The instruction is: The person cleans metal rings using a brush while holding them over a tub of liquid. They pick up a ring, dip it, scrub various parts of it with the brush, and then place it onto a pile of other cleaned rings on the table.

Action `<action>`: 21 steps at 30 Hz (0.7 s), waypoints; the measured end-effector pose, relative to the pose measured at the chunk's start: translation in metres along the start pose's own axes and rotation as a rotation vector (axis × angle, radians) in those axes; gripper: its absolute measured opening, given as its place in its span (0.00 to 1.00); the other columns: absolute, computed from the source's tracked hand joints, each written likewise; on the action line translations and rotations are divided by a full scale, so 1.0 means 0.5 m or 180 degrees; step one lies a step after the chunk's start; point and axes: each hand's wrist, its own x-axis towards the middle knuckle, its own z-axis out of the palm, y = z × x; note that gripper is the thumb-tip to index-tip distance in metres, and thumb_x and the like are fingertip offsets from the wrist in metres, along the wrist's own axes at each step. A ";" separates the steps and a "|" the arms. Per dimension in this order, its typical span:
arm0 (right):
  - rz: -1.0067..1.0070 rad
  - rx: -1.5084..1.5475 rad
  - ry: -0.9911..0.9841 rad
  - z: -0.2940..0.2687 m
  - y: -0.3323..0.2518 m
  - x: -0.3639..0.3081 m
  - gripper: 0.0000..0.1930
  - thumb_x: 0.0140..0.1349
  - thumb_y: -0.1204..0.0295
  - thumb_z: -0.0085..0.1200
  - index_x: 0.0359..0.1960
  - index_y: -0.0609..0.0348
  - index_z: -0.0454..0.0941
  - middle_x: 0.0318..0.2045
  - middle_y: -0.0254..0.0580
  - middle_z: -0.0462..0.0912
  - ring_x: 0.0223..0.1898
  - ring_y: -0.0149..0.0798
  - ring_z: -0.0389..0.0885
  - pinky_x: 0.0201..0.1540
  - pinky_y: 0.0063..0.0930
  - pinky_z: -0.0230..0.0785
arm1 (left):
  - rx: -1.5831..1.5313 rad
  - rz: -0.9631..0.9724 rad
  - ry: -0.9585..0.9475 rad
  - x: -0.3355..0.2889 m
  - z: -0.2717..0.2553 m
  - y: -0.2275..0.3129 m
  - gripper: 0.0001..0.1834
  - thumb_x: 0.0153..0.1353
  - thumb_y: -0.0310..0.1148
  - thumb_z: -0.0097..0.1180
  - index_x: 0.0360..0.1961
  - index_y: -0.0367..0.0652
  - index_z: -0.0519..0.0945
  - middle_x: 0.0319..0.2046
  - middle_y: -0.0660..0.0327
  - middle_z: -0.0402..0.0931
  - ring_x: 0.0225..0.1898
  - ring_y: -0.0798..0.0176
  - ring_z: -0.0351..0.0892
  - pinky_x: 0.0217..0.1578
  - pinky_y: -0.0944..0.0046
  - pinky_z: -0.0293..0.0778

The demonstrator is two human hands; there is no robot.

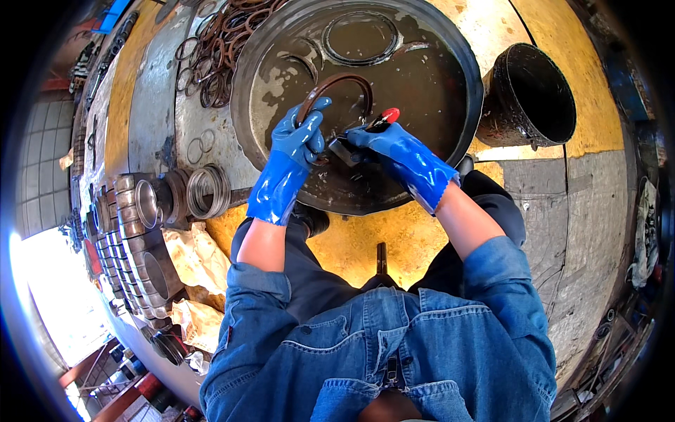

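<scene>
Right in front of me sits a wide round pan (474, 91) of murky liquid, with a large ring (328, 39) lying near its far side. A black bucket (500, 105) stands just beside the pan on my right; to the left, a tangled heap of rings (228, 53) crowds up close to the rim. Nearer me on that side are a stack of thin metal rings (208, 191) and some crumpled brown paper (197, 257). My knees flank the pan's near edge

More arcs show by the large ring, but the liquid hides much of them. My glove covers one end of the brown ring (344, 77), and the dark head of the red-ended tool (391, 114) is hard to make out below my fingers

Both forearms reach forward and inward, sleeves rolled, wrists over the pan. My gloved left hand (297, 137) is closed around the brown ring's left side, holding it arched up above the liquid; my gloved right hand (401, 149) grips the tool, its red end pointing up and away, just beside the ring
</scene>
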 end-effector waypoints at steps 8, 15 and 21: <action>0.0047 -0.1107 0.0933 -0.082 -0.005 0.046 0.22 0.63 0.56 0.68 0.43 0.66 0.85 0.34 0.39 0.87 0.33 0.31 0.83 0.42 0.28 0.75 | -0.1228 0.0271 0.0176 0.022 -0.054 0.027 0.22 0.75 0.38 0.52 0.67 0.44 0.75 0.16 0.71 0.66 0.15 0.75 0.57 0.20 0.70 0.55; -0.0552 -0.0350 0.0048 -0.077 0.013 0.043 0.25 0.63 0.49 0.68 0.43 0.62 0.86 0.33 0.39 0.87 0.34 0.31 0.81 0.43 0.30 0.74 | -0.2193 -0.0220 -0.0116 0.028 -0.036 0.004 0.24 0.71 0.39 0.58 0.67 0.49 0.75 0.27 0.70 0.73 0.24 0.73 0.68 0.26 0.70 0.66; -0.1137 -0.2625 0.0792 -0.084 -0.050 0.003 0.14 0.60 0.58 0.65 0.38 0.54 0.86 0.33 0.45 0.87 0.35 0.48 0.85 0.43 0.42 0.78 | 0.3236 0.1727 0.1163 0.052 -0.038 0.008 0.32 0.55 0.35 0.70 0.62 0.41 0.78 0.49 0.52 0.84 0.48 0.49 0.84 0.54 0.51 0.79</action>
